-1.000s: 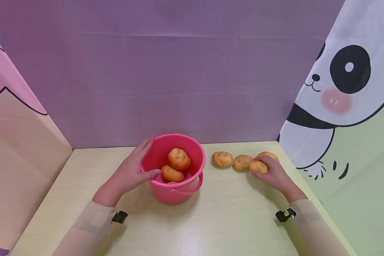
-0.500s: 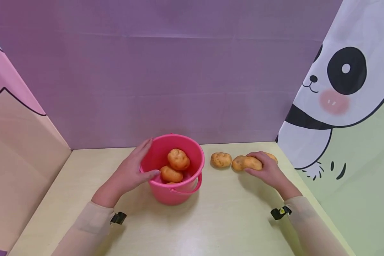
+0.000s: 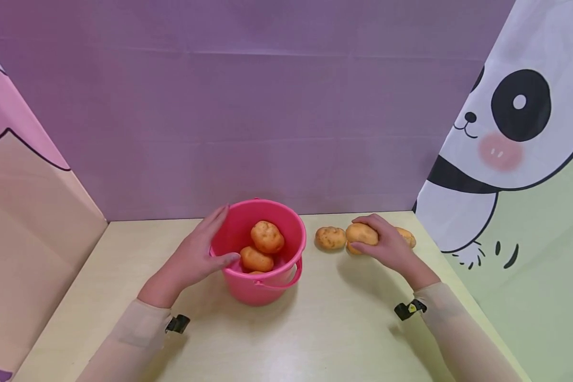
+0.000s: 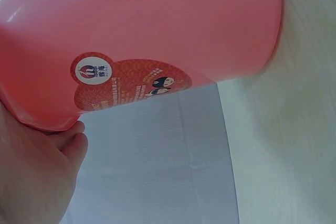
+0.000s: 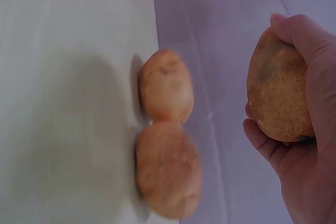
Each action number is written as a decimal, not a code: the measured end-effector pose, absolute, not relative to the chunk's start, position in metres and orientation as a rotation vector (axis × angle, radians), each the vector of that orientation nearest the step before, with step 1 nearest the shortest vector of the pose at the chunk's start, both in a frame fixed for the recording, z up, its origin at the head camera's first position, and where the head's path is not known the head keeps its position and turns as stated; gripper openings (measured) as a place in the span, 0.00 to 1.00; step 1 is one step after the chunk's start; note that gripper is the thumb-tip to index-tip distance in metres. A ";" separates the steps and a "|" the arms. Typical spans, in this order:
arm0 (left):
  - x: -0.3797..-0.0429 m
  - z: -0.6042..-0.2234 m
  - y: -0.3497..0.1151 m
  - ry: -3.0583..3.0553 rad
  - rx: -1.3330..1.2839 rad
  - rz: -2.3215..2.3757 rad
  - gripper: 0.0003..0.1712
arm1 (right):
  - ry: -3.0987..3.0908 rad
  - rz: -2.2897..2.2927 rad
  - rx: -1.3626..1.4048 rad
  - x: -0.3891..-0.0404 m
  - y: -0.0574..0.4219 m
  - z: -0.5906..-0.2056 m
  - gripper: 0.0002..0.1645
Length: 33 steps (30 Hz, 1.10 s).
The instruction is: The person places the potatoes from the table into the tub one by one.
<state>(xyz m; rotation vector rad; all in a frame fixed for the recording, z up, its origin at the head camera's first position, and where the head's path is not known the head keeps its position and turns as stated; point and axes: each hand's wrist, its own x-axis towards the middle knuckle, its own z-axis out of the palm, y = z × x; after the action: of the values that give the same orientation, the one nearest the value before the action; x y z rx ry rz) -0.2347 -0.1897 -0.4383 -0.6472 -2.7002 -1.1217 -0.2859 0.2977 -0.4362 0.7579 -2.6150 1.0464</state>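
A pink bucket (image 3: 262,289) stands upright on the table. Inside it lie two potatoes (image 3: 267,237) in plain sight and the edge of a third. My left hand (image 3: 198,254) holds the bucket's left rim, thumb over the front edge; in the left wrist view its fingertips (image 4: 77,148) bend at the rim. My right hand (image 3: 391,244) grips a potato (image 5: 278,87), lifted off the table, with thumb and fingers around it. Beneath and beside it rest a potato (image 5: 169,169), mostly covered in the head view, and another potato (image 3: 330,239) to its left.
One more potato (image 3: 406,237) shows partly behind my right hand. The bucket's handle (image 3: 286,284) hangs down its front right side. A purple backdrop (image 3: 267,132) rises at the table's (image 3: 315,339) back edge, with printed panels left and right, one showing a panda.
My right hand has moved left and up, carrying the potato off the row and over its neighbour. The left hand and bucket have stayed in place.
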 end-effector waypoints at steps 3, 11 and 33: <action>-0.236 -0.438 -0.190 -2.698 -0.649 -1.123 0.68 | -2.605 1.057 0.798 -0.287 0.288 -0.430 0.32; -0.237 -0.439 -0.189 -2.710 -0.642 -1.125 0.73 | -2.569 1.091 0.895 -0.289 0.265 -0.415 0.32; -0.237 -0.439 -0.190 -2.708 -0.644 -1.140 0.76 | -2.459 1.202 1.124 -0.299 0.209 -0.396 0.31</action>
<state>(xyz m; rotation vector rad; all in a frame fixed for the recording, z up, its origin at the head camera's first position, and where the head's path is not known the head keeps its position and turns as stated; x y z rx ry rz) -0.2373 -0.1902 -0.4389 -0.6435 -2.7075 -1.1395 -0.2994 0.2089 -0.3963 1.1238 -2.4585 1.2020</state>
